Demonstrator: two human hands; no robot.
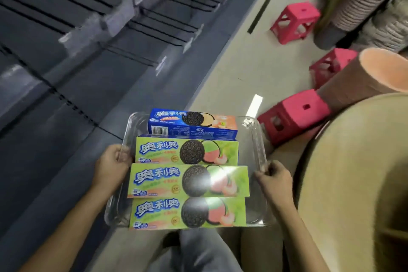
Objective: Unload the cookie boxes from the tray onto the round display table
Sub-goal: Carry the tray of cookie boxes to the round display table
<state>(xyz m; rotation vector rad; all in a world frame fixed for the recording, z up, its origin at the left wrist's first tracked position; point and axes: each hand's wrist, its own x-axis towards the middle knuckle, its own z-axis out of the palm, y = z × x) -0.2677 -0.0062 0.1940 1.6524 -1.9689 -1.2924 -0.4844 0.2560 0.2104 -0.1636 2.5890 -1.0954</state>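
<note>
I hold a clear plastic tray [254, 139] level in front of me, above the floor. My left hand [113, 164] grips its left rim and my right hand [274, 178] grips its right rim. Several cookie boxes lie in it: three green boxes [187, 181] in a row toward me and a blue box [192, 125] at the far end. The round display table [353, 172], with a beige top, curves in at the right, just beside the tray.
Dark grey shelving [88, 40] runs along the left. Three pink plastic stools [293, 115] stand on the floor ahead at the right. A tall brown cylinder with an orange top [357, 81] stands beside the table. My legs show below the tray.
</note>
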